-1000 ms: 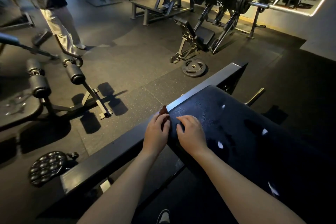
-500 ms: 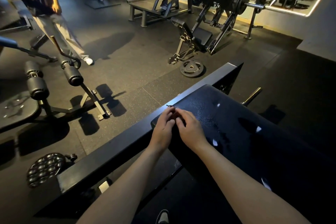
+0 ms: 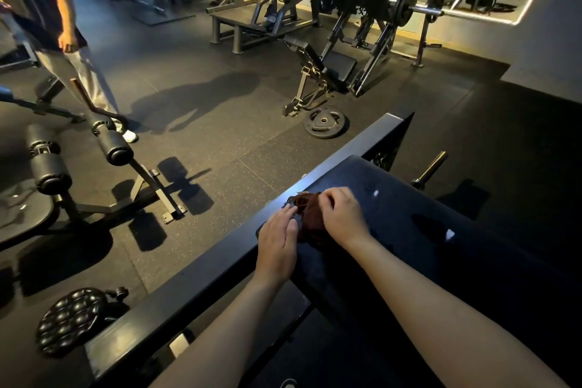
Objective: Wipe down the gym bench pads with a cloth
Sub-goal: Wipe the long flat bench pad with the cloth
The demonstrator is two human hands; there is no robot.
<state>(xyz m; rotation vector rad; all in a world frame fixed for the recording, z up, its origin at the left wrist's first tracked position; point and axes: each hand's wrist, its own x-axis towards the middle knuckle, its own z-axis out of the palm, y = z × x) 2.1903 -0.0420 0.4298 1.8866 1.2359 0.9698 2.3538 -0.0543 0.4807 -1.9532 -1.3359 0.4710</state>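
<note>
Our right hand (image 3: 344, 215) is on the dark brown cloth (image 3: 310, 214), fingers curled over it and gripping it bunched against the bench pad (image 3: 425, 249), at the pad's left edge. Our left hand (image 3: 277, 246) lies flat just beside it, fingers straight and together, tips touching the cloth. The frame rail (image 3: 189, 290) runs along that edge.

Found cloth (image 3: 310, 214) dark brown at centre. Logged bench pad (image 3: 425, 246) at 3 o'clock as blue-black, with scattered white flecks. Marked floor (image 3: 220, 151) at 11 o'clock black, pale-speckled. Noted footplate (image 3: 71, 320) at 7 o'clock black, dimpled. Recorded trousers (image 3: 82, 82) at 10 o'clock pale grey, shoe (image 3: 129, 136) white.
</note>
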